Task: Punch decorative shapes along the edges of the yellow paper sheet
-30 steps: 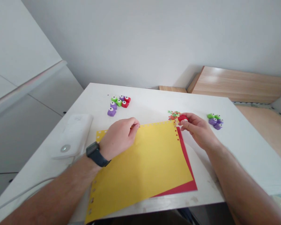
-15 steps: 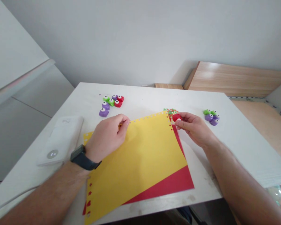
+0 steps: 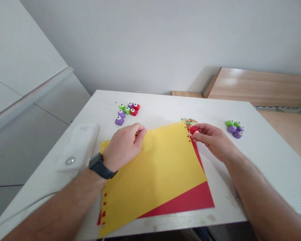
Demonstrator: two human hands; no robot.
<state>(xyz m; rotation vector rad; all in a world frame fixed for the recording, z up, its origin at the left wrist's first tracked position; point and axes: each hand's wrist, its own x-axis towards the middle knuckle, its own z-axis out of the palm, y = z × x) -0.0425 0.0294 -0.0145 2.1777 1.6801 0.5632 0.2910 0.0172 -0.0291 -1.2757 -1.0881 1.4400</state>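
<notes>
A yellow sheet of paper (image 3: 160, 160) lies askew over a red sheet (image 3: 183, 201), with small shapes punched along its top, left and upper right edges. My left hand (image 3: 127, 144), wearing a dark watch (image 3: 102, 166), pinches the yellow sheet at its top edge. Between the thumb and fingers of my right hand (image 3: 214, 139) is a small red craft punch (image 3: 194, 130). That punch sits at the yellow sheet's right edge, just below the corner. Whether its slot is around the paper I cannot tell.
Green, orange and red paper bits (image 3: 189, 121) lie behind the sheet's corner. Several coloured punches (image 3: 127, 110) stand at the back left, several green and purple ones (image 3: 234, 129) at the right. A white device (image 3: 77, 147) with a cable (image 3: 27, 205) occupies the table's left side.
The camera view has turned slightly left, so everything appears further right. Against the yellow sheet, the red punch sits slightly lower along the right edge. My left hand keeps its pinch.
</notes>
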